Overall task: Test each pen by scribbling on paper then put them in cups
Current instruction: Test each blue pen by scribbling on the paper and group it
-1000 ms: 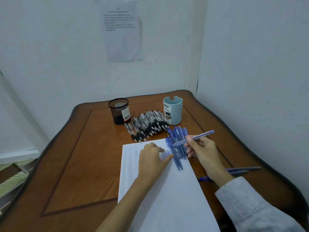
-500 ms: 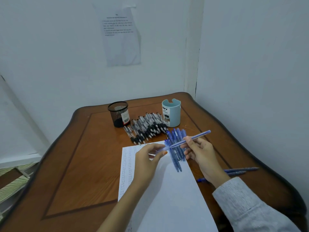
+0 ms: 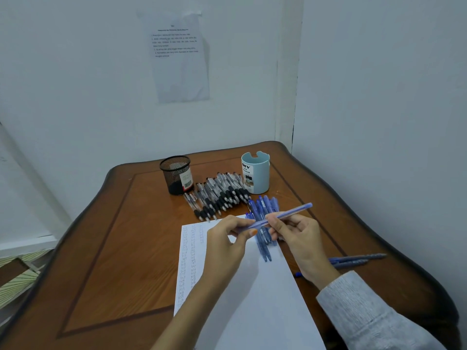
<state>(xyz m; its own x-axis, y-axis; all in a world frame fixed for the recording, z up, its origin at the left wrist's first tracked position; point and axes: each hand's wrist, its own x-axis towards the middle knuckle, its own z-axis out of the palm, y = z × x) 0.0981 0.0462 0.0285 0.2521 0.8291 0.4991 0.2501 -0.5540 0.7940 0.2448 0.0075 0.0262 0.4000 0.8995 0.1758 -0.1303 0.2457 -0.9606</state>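
pen, mid-frame above the top of the paper, pinched at its barrel by the right hand and at its lower end by the left hand. scribble rows fill the sheet's left, yet no pens stick out of mesh cup or blue cup; most work likely remains. blue pens overlie the sheet's top corner, black pens just beyond.

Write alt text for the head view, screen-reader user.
Two hands hold one blue pen above a sheet of paper: the left hand pinches one end, the right hand grips its middle. On the wooden table lie a pile of blue pens and a row of black-grip pens, near a black mesh cup and a light blue cup.
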